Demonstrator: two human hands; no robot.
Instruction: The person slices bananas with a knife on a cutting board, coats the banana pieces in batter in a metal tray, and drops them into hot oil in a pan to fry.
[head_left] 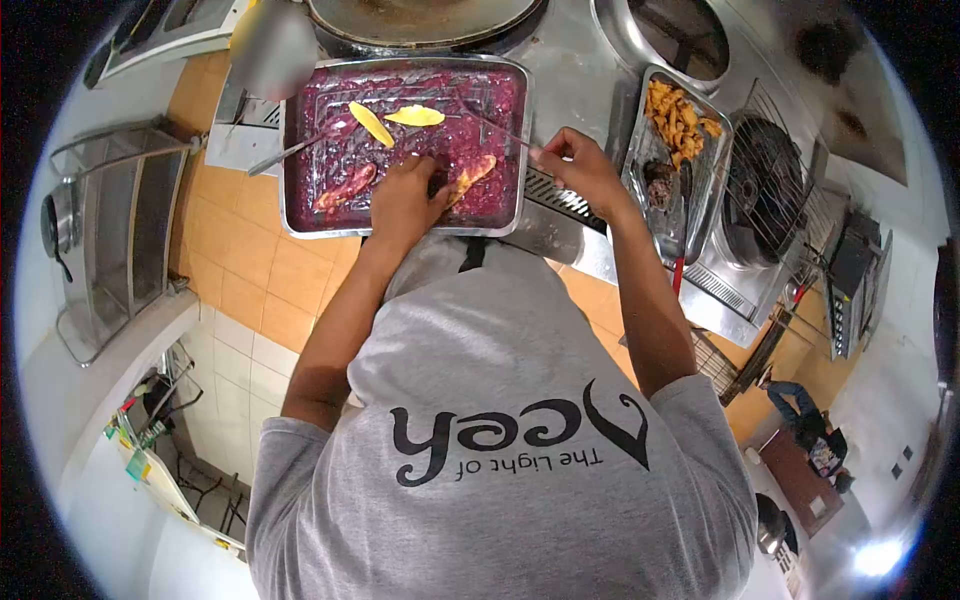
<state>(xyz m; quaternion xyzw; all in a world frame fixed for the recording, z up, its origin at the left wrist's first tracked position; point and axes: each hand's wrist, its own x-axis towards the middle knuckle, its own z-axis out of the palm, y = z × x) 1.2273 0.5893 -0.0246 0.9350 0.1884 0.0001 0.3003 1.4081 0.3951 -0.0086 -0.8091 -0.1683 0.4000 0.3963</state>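
A metal tray (289, 200) holds a purple, glossy mixture. Two yellow slices (415, 116) lie near its middle, and purple-smeared slices (346, 188) rest lower down. My left hand (406, 205) reaches over the near edge, fingers curled down, thumb beside a smeared slice (474, 178); what the fingers hold is hidden. My right hand (585, 172), right of the tray, pinches the handle of a thin metal utensil (497, 128), whose far end lies in the mixture. Another utensil (285, 156) leans over the tray's left rim.
A second tray (637, 135) at the right holds brown fried pieces (682, 122), a dark lump (661, 185) and a red-handled tool (680, 262). Beyond are a large pan (425, 22) and a wire rack (785, 165) over a burner. A person (815, 432) is at the far right.
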